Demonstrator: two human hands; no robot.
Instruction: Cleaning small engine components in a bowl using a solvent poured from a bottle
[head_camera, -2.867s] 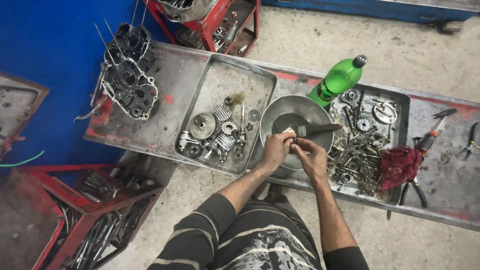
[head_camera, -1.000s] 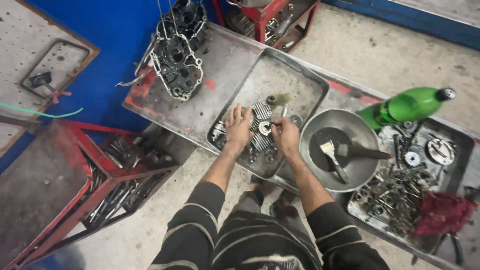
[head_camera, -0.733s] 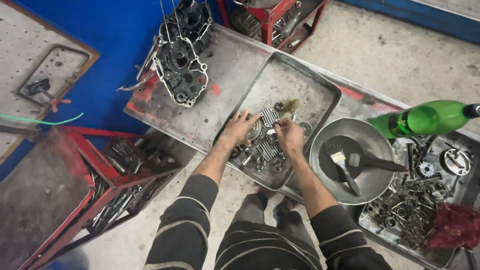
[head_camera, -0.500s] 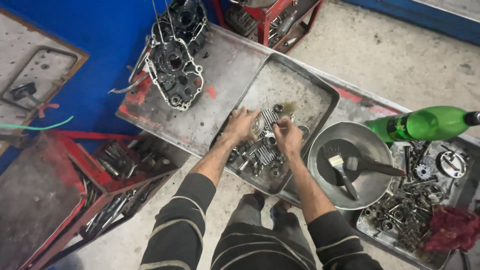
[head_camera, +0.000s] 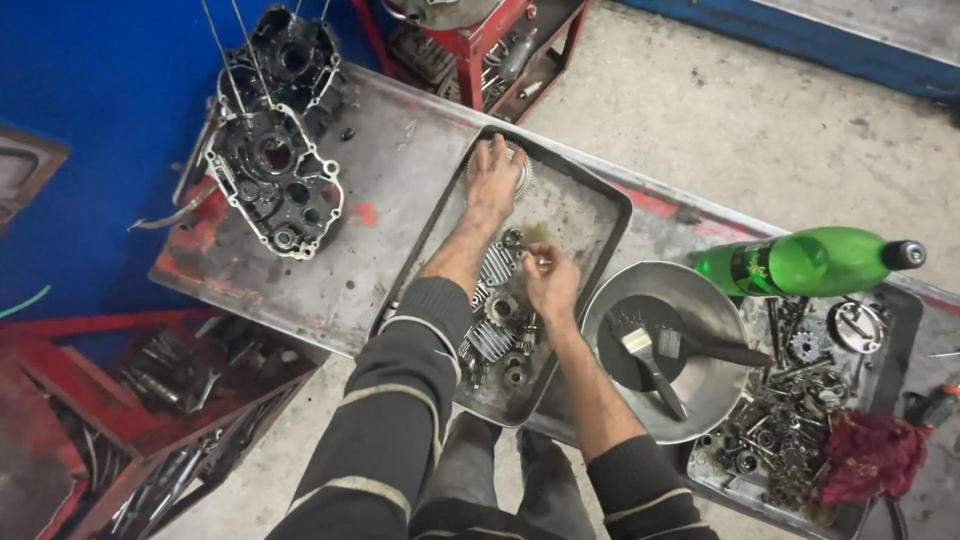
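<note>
While left hand (head_camera: 493, 180) grips large gear (head_camera: 515, 165), right hand (head_camera: 550, 285) pinches small part over tray (head_camera: 600, 215); metal bench (head_camera: 400, 150), concrete floor (head_camera: 700, 100).

Dark-labelled green bottle (head_camera: 810, 262) beside bowl (head_camera: 610, 300)

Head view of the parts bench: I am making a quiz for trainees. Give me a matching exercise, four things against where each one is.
Things:
1. left hand
2. right hand
3. brushes
4. red rag

Places:
A. in the round metal bowl
B. on a large gear at the tray's far end
C. in the right-hand parts tray
D. over the gear cluster mid-tray

Pairs: 1-B, 2-D, 3-A, 4-C
</note>
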